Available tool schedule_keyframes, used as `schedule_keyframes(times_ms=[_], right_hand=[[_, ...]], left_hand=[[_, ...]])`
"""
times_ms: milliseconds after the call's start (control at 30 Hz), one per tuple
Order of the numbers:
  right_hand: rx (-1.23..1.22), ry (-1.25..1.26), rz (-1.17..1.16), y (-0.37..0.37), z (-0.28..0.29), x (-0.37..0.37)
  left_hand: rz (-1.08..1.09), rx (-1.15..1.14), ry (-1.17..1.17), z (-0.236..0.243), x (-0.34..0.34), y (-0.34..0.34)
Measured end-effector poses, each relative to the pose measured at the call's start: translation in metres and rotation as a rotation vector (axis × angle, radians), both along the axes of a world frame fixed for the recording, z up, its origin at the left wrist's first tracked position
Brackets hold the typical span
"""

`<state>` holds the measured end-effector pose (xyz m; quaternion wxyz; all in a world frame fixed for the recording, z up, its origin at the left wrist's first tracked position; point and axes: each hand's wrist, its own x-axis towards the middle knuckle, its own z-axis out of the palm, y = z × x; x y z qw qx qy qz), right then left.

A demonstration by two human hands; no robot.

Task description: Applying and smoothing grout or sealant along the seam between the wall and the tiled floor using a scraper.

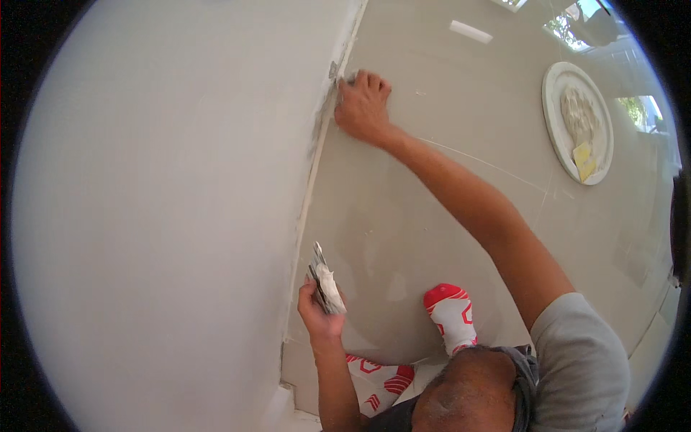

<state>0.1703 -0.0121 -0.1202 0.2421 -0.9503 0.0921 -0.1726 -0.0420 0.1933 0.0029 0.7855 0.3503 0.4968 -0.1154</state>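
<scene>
My left hand (320, 313) grips a flat metal filling blade (314, 272) loaded with a thick lump of white putty (329, 288). It is held low beside the wall. Stretched far forward, my right hand (363, 104) is at the foot of the white wall (180, 180), with its fingers curled. A small greyish edge shows by the fingertips, but what they hold is mostly hidden. Just past the fingers, a dark rough patch (332, 70) marks the wall's lower edge, and grey smears run along it towards me.
Glossy beige floor tiles (446, 194) with pale joints lie right of the wall. A round white lid-like tray (550, 108) at the far right holds a mound of putty (578, 115) and a yellow flat piece (584, 160). My socked feet (453, 317) are near the bottom.
</scene>
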Motion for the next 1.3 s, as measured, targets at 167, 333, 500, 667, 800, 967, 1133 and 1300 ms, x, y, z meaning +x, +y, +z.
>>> schedule_keyframes(times_ms=[167, 333, 500, 667, 800, 967, 1133, 1300], right_hand=[[0.125, 0.165, 0.185, 0.051, 0.023, -0.068], [0.438, 0.260, 0.679, 0.057, 0.085, -0.142], [0.269, 0.220, 1.339, 0.031, 0.126, -0.158], [-0.469, -0.099, 1.487, 0.012, 0.099, -0.114], [-0.880, -0.127, 1.411, 0.019, 0.072, -0.075], [-1.041, -0.105, 1.457, 0.047, 0.060, -0.056], [-1.080, -0.205, 1.406, 0.055, 0.051, -0.044], [-1.227, -0.072, 1.374, 0.033, 0.061, -0.021]], left_hand=[[0.007, -0.077, -0.037, 0.001, -0.003, -0.001], [0.110, -0.049, -0.057, -0.013, -0.012, 0.007], [0.128, -0.161, -0.044, -0.006, -0.024, 0.006], [0.291, -0.513, -0.300, -0.017, -0.057, 0.032], [0.310, -0.373, -0.222, -0.006, -0.072, 0.041], [0.392, -0.384, -0.203, -0.007, -0.088, 0.051], [0.337, -0.291, -0.222, -0.004, -0.090, 0.047], [0.345, -0.293, -0.205, -0.005, -0.091, 0.046]])
